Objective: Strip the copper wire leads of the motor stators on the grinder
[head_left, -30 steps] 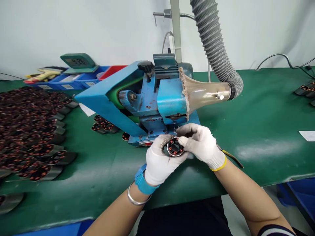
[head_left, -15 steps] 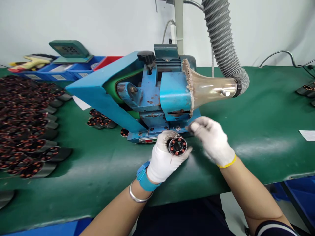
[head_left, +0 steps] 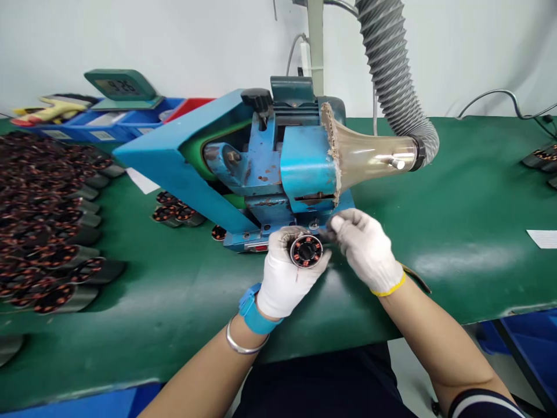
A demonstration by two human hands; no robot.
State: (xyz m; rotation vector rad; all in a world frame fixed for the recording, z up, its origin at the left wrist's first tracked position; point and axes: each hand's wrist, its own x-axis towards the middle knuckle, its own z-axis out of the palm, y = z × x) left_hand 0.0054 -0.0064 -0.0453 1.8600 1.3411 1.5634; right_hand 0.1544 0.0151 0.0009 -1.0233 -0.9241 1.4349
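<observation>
A motor stator (head_left: 306, 251) with copper windings in a round metal shell is gripped in my white-gloved left hand (head_left: 287, 273). Its open end, black with orange coils, faces up toward me. My right hand (head_left: 363, 247), gloved too, is just right of the stator. Its thumb and fingers are pinched together near the shell's edge; a dark patch at the fingertips could be glove dirt or a small item. Behind both hands stands a blue belt grinding machine (head_left: 261, 174).
Many stators (head_left: 52, 232) are massed on the green table (head_left: 174, 325) at left, with a small group (head_left: 176, 210) beside the machine. A clear hood (head_left: 374, 157) joins a grey hose (head_left: 389, 69). A thin dark strip (head_left: 418, 278) shows beside my right wrist.
My left hand and the stator have shifted slightly left and up. My right hand has come left and closer to the stator. The dark strip by my right wrist now shows.
</observation>
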